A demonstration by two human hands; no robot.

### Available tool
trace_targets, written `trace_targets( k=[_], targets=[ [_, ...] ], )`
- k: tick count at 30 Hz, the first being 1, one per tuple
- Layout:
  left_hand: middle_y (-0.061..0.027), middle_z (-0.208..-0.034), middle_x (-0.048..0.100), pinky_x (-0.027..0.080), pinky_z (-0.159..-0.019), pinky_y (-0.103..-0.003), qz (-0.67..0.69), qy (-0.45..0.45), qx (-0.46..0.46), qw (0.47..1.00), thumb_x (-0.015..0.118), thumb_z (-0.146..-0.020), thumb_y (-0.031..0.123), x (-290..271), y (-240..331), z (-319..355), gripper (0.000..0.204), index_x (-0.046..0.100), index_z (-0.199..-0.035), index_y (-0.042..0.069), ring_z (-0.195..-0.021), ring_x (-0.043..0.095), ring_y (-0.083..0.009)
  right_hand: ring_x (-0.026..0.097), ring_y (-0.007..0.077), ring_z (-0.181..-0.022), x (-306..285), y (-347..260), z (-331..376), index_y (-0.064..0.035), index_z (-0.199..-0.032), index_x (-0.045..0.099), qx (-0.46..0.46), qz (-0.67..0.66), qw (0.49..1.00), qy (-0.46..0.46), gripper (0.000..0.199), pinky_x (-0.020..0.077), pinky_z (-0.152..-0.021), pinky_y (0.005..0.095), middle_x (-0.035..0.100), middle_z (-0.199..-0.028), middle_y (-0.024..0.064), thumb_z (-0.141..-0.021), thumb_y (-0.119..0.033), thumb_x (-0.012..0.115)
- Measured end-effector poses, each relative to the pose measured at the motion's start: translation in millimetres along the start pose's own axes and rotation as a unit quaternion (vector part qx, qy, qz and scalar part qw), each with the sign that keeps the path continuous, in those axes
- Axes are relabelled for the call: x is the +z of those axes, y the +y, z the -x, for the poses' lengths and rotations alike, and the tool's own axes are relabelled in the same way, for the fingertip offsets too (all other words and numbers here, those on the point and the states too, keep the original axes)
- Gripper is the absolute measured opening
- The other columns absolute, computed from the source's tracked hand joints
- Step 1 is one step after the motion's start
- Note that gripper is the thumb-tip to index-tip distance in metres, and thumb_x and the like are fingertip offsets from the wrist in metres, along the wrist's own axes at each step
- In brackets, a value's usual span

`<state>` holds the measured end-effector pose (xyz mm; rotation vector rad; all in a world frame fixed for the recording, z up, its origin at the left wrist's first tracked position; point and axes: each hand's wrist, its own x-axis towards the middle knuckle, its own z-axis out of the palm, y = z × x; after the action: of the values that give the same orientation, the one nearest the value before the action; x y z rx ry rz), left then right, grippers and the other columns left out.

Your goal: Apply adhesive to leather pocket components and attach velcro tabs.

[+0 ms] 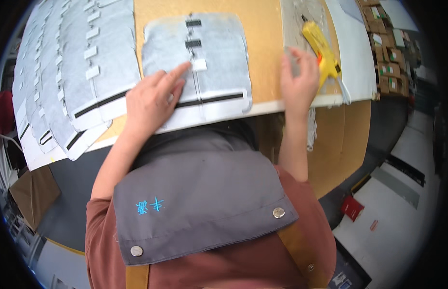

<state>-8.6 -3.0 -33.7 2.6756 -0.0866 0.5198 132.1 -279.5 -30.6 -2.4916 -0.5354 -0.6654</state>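
Panel: we see the grey panel [221, 45] lying flat on the table [265, 43] in front of us, its white lower border, crossed by a black strip [219, 98], near the table's edge.
Tabs: two dark tabs [193, 43] and one white tab [200, 65] line up down its middle.
Left hand: ours [152, 102] is over the panel's lower left, index finger stretched to the white tab, thumb apart; we cannot tell whether the fingertip touches.
Right hand: ours [301, 79] is blurred beside the yellow glue gun [322, 48], thumb and fingers apart, nothing visible between them; contact with the gun is unclear.
Feel: we judge the panel light, soft and bendy, the tabs stiffer and easily knocked askew.
Hold: we would take the panel by its plain side edges, clear of the tabs.
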Motion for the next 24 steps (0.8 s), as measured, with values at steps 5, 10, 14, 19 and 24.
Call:
trace_targets(
  k=[5, 10, 14, 19, 24],
  targets=[
    [-0.0039, -0.068, 0.052, 0.045, -0.056, -0.035, 0.012, 0.002, 0.008, 1.0, 0.07, -0.089, 0.015, 3.0, -2.4, -2.7, 0.037, 0.067, -0.125, 0.022, -0.06, 0.054, -0.0207, 0.057, 0.0355, -0.108, -23.0, 51.7, -9.8, -0.0023, -0.107, 0.061, 0.15, 0.232, 0.961, 0.012, 0.048, 0.0466, -0.095, 0.0454, 0.061, -0.11, 0.0189, -0.081, -0.041, 0.076],
    [-0.0044, -0.074, 0.059, 0.049, -0.059, -0.034, 0.024, 0.006, 0.005, 1.0, 0.066, -0.092, 0.019, 2.1, -4.6, 0.0, 0.028, 0.068, -0.12, 0.021, -0.065, 0.06, -0.0219, 0.063, 0.0393, -0.109, -34.3, 77.4, -18.6, 0.0022, -0.114, 0.063, 0.316, 0.212, 0.92, -0.088, 0.074, 0.0505, -0.094, 0.0445, 0.066, -0.112, 0.026, -0.071, -0.055, 0.082],
    [-0.0049, -0.076, 0.061, 0.051, -0.061, -0.036, 0.049, 0.025, 0.012, 0.998, 0.066, -0.091, 0.019, 2.3, -7.1, 6.1, 0.025, 0.069, -0.116, 0.021, -0.068, 0.064, -0.0247, 0.068, 0.0348, -0.105, -35.8, 84.6, -17.2, 0.0038, -0.113, 0.069, 0.327, 0.172, 0.918, -0.147, 0.07, 0.0518, -0.092, 0.0432, 0.071, -0.105, 0.0244, -0.071, -0.051, 0.08],
    [-0.0053, -0.076, 0.061, 0.051, -0.061, -0.036, 0.061, 0.032, 0.005, 0.998, 0.066, -0.091, 0.017, -0.6, -7.8, 8.8, 0.027, 0.069, -0.117, 0.018, -0.068, 0.063, -0.0246, 0.07, 0.0279, -0.095, -38.4, 124.3, -14.4, 0.0041, -0.113, 0.068, 0.301, -0.012, 0.94, -0.161, 0.059, 0.0533, -0.082, 0.0379, 0.072, -0.105, 0.0189, -0.074, -0.039, 0.08],
    [-0.0043, -0.073, 0.057, 0.048, -0.057, -0.036, 0.069, 0.025, -0.011, 0.997, 0.069, -0.088, 0.014, 0.2, -6.0, 5.1, 0.028, 0.069, -0.116, 0.019, -0.063, 0.059, -0.0236, 0.066, 0.018, -0.071, -54.5, 98.9, -7.7, 0.0011, -0.115, 0.057, 0.426, -0.347, 0.83, -0.1, 0.036, 0.0526, -0.057, 0.0295, 0.064, -0.093, 0.0077, -0.086, -0.014, 0.073]
  ],
)
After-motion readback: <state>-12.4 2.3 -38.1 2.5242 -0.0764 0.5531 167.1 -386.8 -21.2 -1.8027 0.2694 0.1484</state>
